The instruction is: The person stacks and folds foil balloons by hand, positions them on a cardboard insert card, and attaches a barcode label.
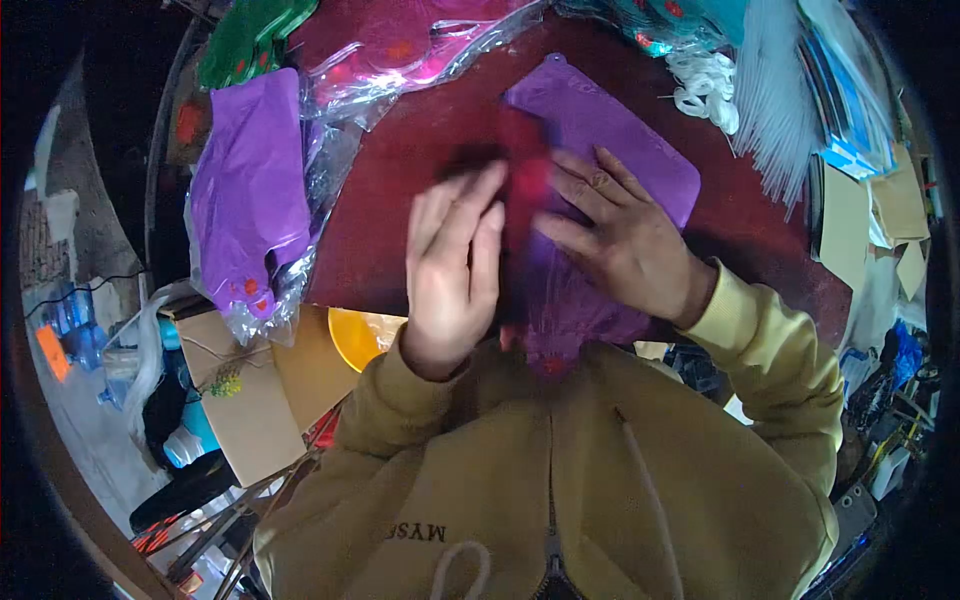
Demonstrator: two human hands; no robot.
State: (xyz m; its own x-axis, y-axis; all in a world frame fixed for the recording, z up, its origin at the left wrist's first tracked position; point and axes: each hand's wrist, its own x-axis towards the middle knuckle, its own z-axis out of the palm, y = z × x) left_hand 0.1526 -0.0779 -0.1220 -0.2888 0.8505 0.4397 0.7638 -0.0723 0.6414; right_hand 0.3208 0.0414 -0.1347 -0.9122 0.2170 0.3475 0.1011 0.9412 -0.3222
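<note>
A flat purple piece (640,150) lies slanted on the dark red table, its lower end near my jacket. My right hand (635,240) rests on it, fingers spread. Just left of the piece, my left hand (452,255) is raised with its fingers stretched out and slightly blurred. Between the hands is a red blurred shape (525,175), too smeared to make out. Whether my left fingertips touch it cannot be seen.
Purple pieces in clear plastic (255,180) lie at the table's left edge. Pink (400,50) and green (250,40) packs are at the back. White loops (705,90) and thin clear strips (775,110) lie back right. An open cardboard box (240,390) stands below left.
</note>
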